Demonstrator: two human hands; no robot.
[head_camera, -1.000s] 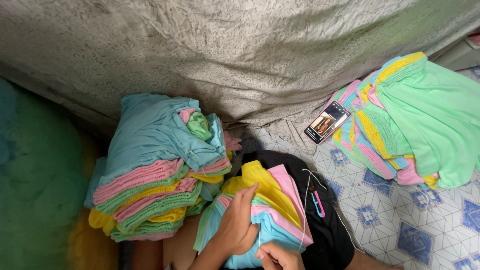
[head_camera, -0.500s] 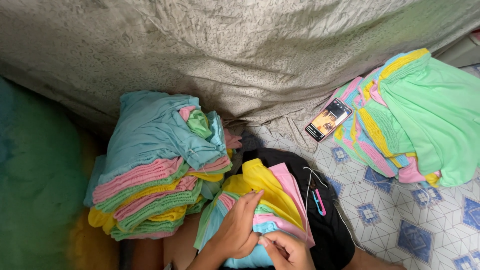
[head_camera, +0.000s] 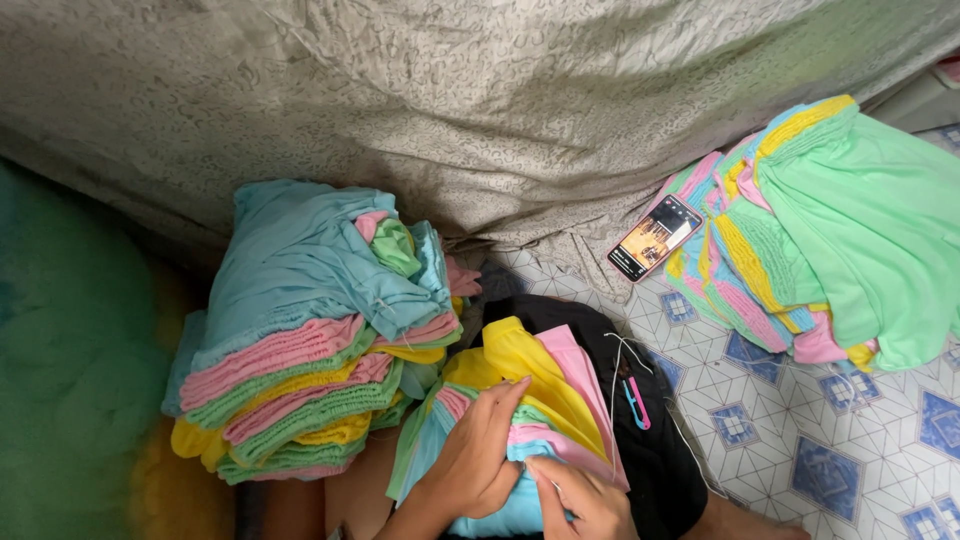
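A small bundle of pastel cloth pieces (head_camera: 540, 385), yellow, pink, green and light blue, lies on my lap over black fabric (head_camera: 650, 440). My left hand (head_camera: 478, 455) rests flat on the bundle, fingers spread over the green and pink layers. My right hand (head_camera: 585, 498) pinches the light blue and pink cloth at the bundle's lower edge. A thread snipper (head_camera: 636, 402) with pink and blue handle lies on the black fabric to the right, with white thread beside it.
A tall stack of folded pastel cloth (head_camera: 310, 330) sits to my left. Another pile (head_camera: 800, 240) lies at right on the patterned tile floor (head_camera: 800, 440). A phone (head_camera: 655, 237) lies beside it. A grey sheet (head_camera: 480, 110) drapes behind.
My right hand has come further up onto the bundle and now pinches the cloth. My left hand shifted slightly on top of it.
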